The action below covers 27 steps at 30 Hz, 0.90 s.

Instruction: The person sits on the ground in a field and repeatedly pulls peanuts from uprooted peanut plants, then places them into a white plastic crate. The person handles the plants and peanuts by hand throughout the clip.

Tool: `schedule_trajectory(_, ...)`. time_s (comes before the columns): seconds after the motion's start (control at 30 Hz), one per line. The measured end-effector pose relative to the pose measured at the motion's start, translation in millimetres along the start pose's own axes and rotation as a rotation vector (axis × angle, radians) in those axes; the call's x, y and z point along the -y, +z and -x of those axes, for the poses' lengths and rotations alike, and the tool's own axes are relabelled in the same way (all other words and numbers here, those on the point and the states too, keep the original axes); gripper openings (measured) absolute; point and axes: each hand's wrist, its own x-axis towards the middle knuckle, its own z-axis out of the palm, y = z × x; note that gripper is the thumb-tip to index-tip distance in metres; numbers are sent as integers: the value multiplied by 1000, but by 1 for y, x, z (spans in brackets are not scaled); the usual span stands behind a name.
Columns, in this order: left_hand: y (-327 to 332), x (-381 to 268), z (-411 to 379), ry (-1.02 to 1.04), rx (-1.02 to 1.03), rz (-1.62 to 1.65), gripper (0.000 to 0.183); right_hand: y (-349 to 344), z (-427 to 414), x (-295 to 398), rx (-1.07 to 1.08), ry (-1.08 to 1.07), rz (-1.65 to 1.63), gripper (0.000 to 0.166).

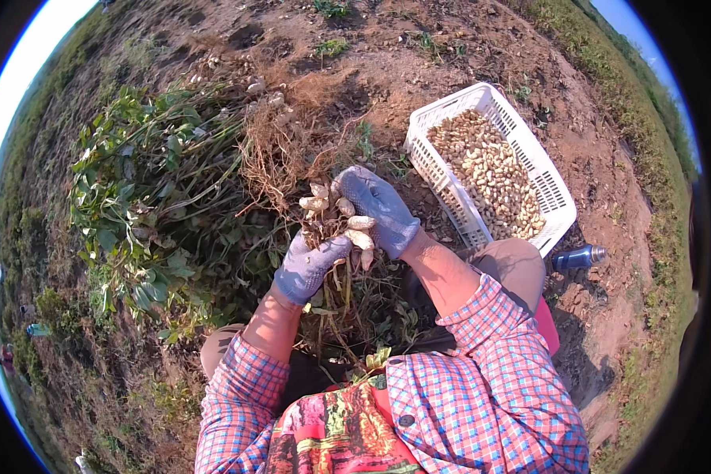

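My left hand (pixel 311 266), in a grey dotted work glove, grips a peanut plant by its stems (pixel 342 290) just below the roots. Several pale peanut pods (pixel 360 231) hang in a cluster from this root end. My right hand (pixel 379 207), gloved the same way, closes over pods at the cluster's upper right; its fingertips are partly hidden. The plant's leafy end trails down between my knees. Just beyond my hands lie the tangled brown roots (pixel 272 154) of other pulled plants.
A white slatted plastic crate (pixel 444 172) holding many loose peanuts (pixel 492 172) stands at the right, by my knee. Beside it lies a blue bottle (pixel 577 258). Heaped peanut plants (pixel 154 195) cover the ground at left. Part of something pink (pixel 547 326) shows beneath me.
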Motion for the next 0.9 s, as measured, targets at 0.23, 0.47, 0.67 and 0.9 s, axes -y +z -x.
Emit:
schedule_trajectory(0.23, 1, 1, -4, 95, -16, -134, 29, -5, -5, 2, -45, 61, -33, 23)
schedule_trajectory(0.47, 13, 3, -15, -86, -51, -105, 27, -30, -17, -1, -289, -198, 840, 19)
schedule_trajectory(0.67, 28, 15, -23, 49, -104, -64, 25, -67, -33, -32, -428, -116, 448, 25)
schedule_trajectory(0.9, 28, 12, -12, 26, -41, 35, 33, -119, -47, 11, -896, -127, 1106, 41)
